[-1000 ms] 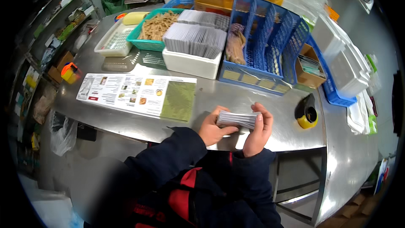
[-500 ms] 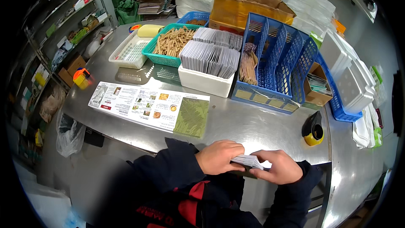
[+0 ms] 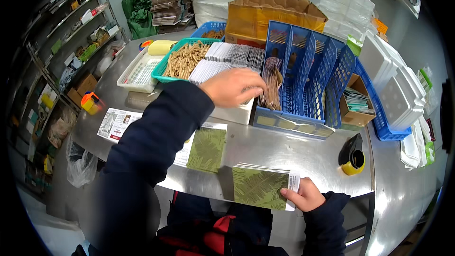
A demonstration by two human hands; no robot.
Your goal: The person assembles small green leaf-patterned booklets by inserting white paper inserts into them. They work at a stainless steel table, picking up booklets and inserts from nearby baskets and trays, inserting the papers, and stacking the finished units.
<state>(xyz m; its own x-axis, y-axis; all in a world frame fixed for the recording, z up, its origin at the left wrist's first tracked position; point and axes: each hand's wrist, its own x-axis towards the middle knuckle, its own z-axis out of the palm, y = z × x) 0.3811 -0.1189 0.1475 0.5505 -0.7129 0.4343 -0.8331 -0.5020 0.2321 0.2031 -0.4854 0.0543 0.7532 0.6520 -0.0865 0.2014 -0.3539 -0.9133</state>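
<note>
Right hand (image 3: 307,194) grip pinches green leaf-print card stack (image 3: 259,187); left hand (image 3: 232,86) – fingers loose – over white packets (image 3: 227,59)

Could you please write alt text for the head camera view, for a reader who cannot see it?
Over a steel table, the left hand reaches into a white bin of upright packets while the right hand holds a stack of green leaf-print cards at the near edge. Blue file racks stand behind.
</note>
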